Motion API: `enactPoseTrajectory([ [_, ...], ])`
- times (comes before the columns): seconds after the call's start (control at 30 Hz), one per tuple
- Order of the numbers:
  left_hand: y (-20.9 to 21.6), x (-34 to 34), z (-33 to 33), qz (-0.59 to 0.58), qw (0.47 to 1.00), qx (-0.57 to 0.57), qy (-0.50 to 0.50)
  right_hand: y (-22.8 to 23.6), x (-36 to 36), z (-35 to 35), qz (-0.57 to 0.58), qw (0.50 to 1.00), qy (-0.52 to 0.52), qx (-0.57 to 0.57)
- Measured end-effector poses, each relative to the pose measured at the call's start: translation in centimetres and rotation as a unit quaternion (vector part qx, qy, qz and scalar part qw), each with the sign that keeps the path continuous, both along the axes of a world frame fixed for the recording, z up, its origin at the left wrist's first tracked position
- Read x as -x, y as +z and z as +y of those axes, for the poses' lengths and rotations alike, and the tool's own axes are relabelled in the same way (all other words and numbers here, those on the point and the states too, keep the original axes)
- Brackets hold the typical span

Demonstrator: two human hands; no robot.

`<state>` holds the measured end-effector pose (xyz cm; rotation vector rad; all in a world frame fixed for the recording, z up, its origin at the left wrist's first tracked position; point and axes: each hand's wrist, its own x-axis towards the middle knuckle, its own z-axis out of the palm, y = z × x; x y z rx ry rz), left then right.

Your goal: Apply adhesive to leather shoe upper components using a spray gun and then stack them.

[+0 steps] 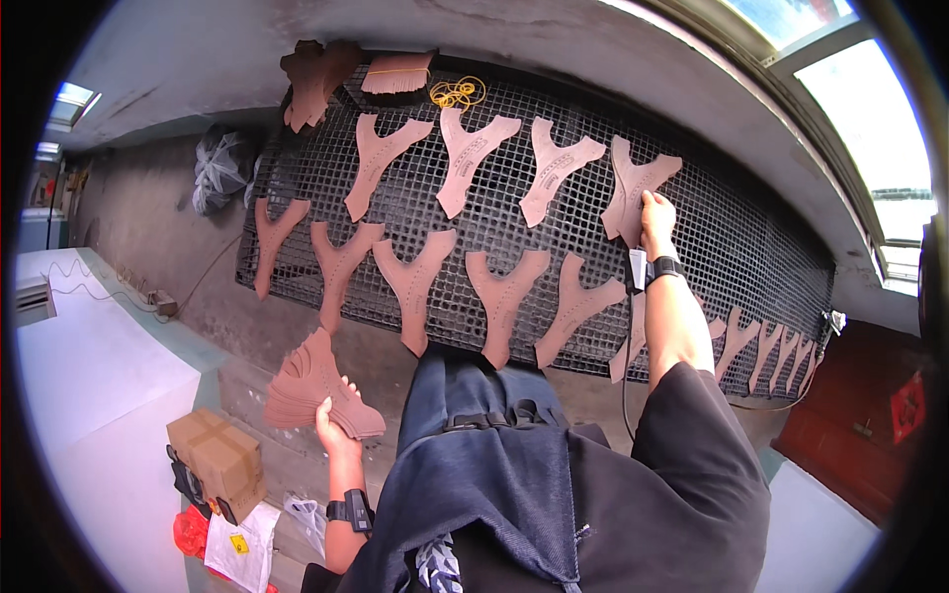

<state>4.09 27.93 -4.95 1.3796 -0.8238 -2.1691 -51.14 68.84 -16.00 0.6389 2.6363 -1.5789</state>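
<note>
A fanned stack of brown Y-shaped leather pieces is gripped from below in the left hand, fingers closed on its lower edge, held low at the person's left, well apart from the black wire grid rack. The right hand is stretched forward to the rack's upper right, fingers curled down onto the far-right leather piece of the back row; whether it is pinched or only pressed cannot be told. That piece lies flat on the grid, long axis running roughly toward and away from the person, forked end up. Two rows of like pieces are laid out to its left, and more lie overlapped along the rack's right end. The stack lies far left and below the right hand; the right hand is much nearer the rack's pieces.
</note>
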Motion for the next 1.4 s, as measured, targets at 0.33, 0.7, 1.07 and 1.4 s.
enactPoseTrajectory([
  [0.33,2.0,-1.7,3.6,-0.022,1.0,0.009,0.001,0.9,0.7,6.9,0.091,0.969,-0.086,0.213],
  [0.7,5.2,1.2,6.8,-0.012,0.998,0.063,0.003,1.9,-3.1,9.8,0.18,0.956,0.058,-0.225],
  [1.07,6.1,3.7,18.6,0.078,0.984,0.049,-0.152,16.3,-24.9,-6.9,-0.251,0.703,0.573,0.338],
  [1.4,9.2,1.9,31.1,0.148,0.971,0.073,-0.173,19.6,-33.7,-1.5,-0.35,0.673,0.494,0.425],
])
